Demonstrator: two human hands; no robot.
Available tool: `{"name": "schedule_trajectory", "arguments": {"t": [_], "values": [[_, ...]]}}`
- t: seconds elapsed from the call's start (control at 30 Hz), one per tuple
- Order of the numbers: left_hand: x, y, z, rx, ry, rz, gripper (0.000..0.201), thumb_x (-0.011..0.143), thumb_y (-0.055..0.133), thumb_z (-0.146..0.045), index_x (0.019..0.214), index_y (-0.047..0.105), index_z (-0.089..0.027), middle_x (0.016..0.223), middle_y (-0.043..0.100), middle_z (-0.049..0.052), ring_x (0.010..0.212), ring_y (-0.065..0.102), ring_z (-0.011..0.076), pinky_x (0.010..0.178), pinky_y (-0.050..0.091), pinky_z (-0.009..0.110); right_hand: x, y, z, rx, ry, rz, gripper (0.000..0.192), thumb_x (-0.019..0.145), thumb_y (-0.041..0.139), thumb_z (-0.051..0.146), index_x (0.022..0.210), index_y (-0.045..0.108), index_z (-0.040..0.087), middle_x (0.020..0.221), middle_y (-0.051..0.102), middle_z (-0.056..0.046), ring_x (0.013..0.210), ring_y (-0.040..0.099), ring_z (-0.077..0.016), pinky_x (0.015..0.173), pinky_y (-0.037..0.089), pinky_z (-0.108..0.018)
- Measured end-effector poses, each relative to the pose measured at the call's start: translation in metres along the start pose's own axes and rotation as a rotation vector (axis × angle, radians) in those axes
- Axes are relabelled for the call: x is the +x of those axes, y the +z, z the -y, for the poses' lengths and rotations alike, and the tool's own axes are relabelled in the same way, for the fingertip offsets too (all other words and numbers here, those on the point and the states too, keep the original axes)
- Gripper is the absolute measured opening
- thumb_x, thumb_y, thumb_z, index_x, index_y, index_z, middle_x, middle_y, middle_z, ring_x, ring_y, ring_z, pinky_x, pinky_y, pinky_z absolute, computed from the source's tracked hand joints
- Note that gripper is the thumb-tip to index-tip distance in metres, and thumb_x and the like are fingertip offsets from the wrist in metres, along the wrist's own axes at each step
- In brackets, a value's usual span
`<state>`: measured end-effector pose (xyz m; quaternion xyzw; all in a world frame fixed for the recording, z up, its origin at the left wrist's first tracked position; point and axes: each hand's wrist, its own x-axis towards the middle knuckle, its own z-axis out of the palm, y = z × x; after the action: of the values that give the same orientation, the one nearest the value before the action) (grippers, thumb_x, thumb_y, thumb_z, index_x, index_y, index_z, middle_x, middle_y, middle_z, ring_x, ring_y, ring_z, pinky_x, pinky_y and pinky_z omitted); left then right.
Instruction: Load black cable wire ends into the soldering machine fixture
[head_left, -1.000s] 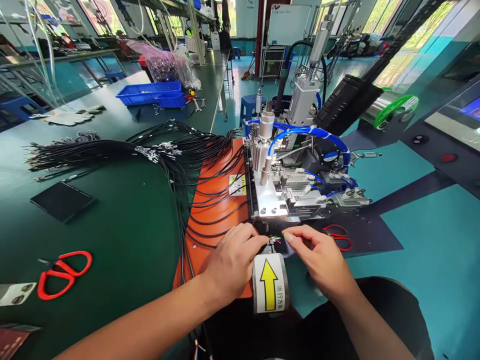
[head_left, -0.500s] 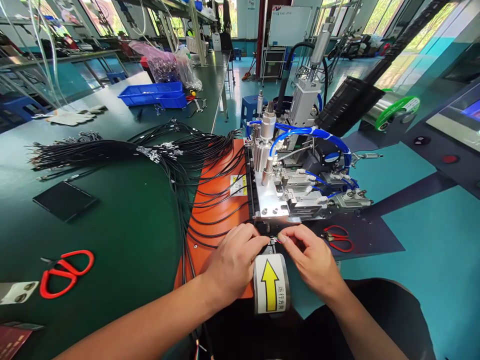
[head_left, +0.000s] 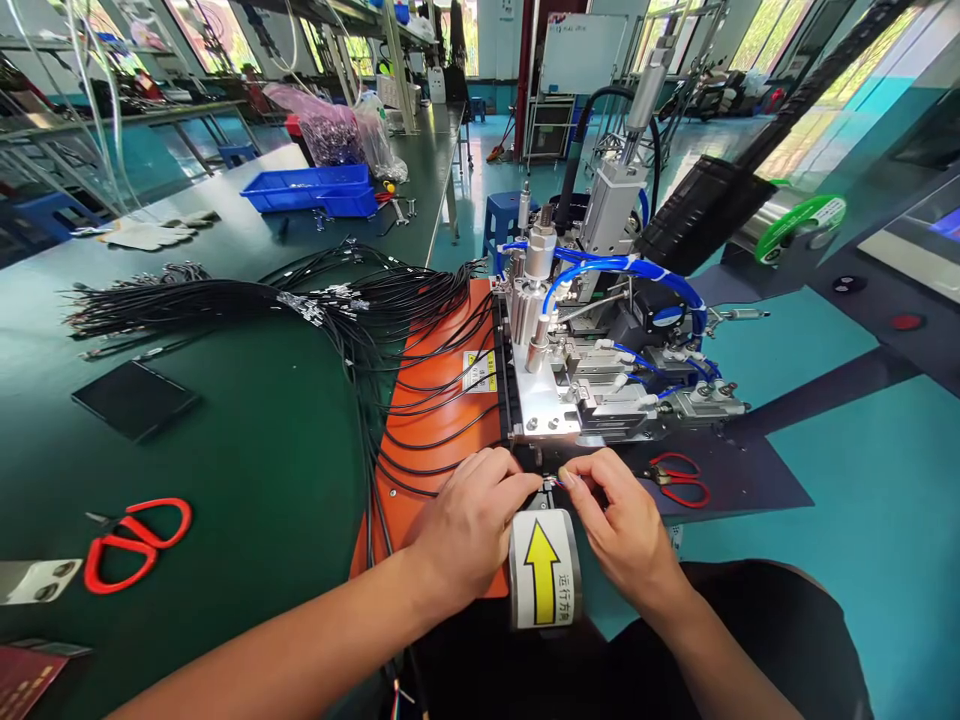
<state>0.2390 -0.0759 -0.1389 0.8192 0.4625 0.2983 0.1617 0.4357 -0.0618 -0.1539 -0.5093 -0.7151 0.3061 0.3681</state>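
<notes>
My left hand point(head_left: 469, 525) and my right hand point(head_left: 619, 525) meet at the front of a small metal machine point(head_left: 577, 370) with blue air hoses. Both pinch the thin coloured wire ends of a black cable point(head_left: 551, 483) right at the machine's front slot. Just below my fingertips sits a white label with a yellow arrow point(head_left: 545, 570). The cable's body is hidden under my left hand. An orange mat point(head_left: 431, 400) lies left of the machine, crossed by many black cables point(head_left: 352, 310).
Red scissors point(head_left: 135, 540) lie on the green table point(head_left: 247, 480) at the left, near a black pad point(head_left: 135, 398). Small red-handled snips point(head_left: 679, 478) sit right of my right hand. A blue tray point(head_left: 315, 188) and plastic bags stand far back.
My right hand has moved left to meet the left hand's fingertips at the wire ends. The left hand has hardly moved.
</notes>
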Motion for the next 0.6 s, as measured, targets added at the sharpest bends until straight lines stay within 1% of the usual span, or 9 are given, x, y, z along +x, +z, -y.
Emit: {"name": "schedule_trajectory", "arguments": {"t": [0.33, 0.6], "values": [[0.0001, 0.0001, 0.0009, -0.001, 0.013, -0.007, 0.021, 0.091, 0.055, -0.008, 0.106, 0.067, -0.018, 0.094, 0.06, 0.006, 0.086, 0.053, 0.02, 0.076, 0.048, 0.033, -0.0019, 0.003, -0.0024, -0.006, 0.009, -0.002, 0.021, 0.102, 0.045, 0.027, 0.085, 0.055, 0.02, 0.086, 0.053, -0.003, 0.081, 0.053, -0.0172, 0.076, 0.041, -0.031], [0.0007, -0.0001, 0.0009, 0.004, 0.04, -0.02, 0.019, 0.092, 0.056, -0.01, 0.105, 0.066, -0.017, 0.094, 0.061, 0.006, 0.086, 0.053, 0.0199, 0.076, 0.048, 0.034, -0.0008, 0.0045, -0.0035, -0.046, -0.032, -0.001, 0.02, 0.102, 0.044, 0.024, 0.086, 0.054, 0.02, 0.086, 0.052, -0.003, 0.081, 0.052, -0.0172, 0.076, 0.041, -0.03]]}}
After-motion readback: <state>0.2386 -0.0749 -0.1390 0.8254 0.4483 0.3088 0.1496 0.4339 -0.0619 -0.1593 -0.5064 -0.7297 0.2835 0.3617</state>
